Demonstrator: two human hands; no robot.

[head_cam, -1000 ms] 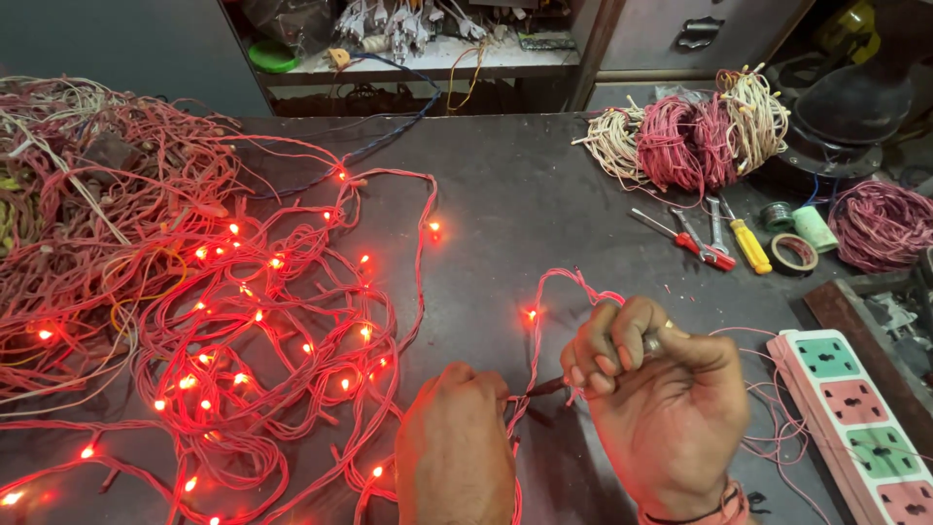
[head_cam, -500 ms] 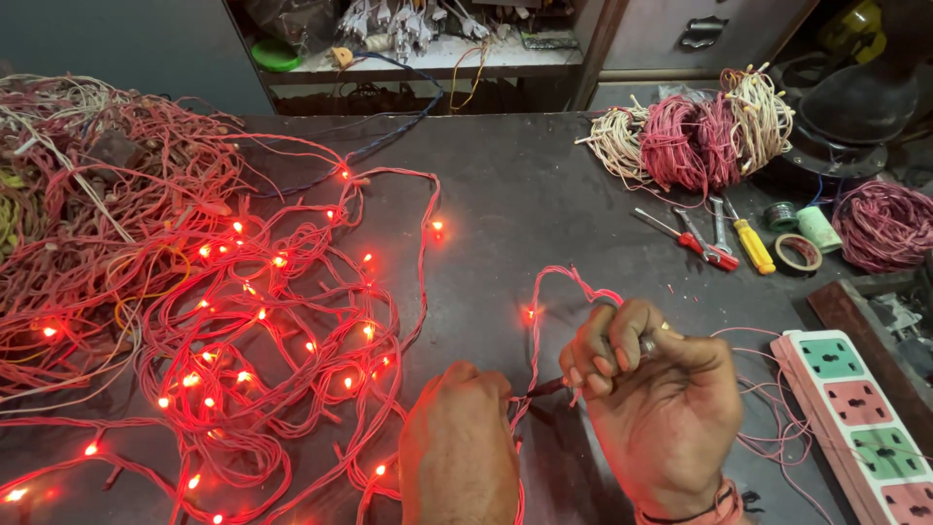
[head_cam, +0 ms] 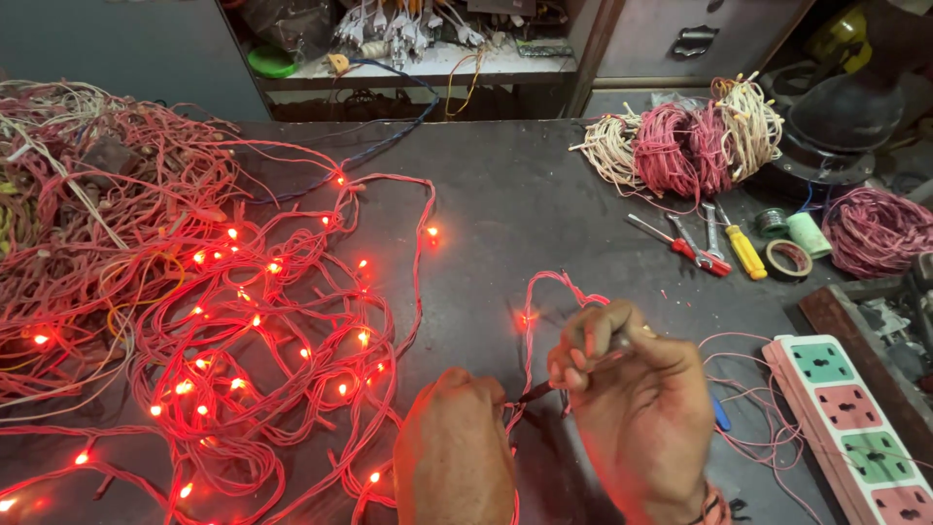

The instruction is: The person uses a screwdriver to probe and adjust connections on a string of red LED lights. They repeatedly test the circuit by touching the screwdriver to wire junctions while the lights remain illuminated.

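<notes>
Two hands at the near edge: left hand (head_cam: 455, 449) pinching the red light-string wire (head_cam: 536, 331), right hand (head_cam: 634, 399) clenched around a thin dark tool (head_cam: 540, 391) touching that wire. One lit tangle (head_cam: 243, 340), three wire bundles (head_cam: 680, 146), two screwdrivers (head_cam: 714, 251), one power strip (head_cam: 855, 418). Dark worktop (head_cam: 505, 204); cluttered shelf (head_cam: 428, 58) behind.

No packages, labels, signs or screens are showing anywhere on the dark worktable or the shelf behind it; nothing printed or wrapped is lying in view at all
</notes>
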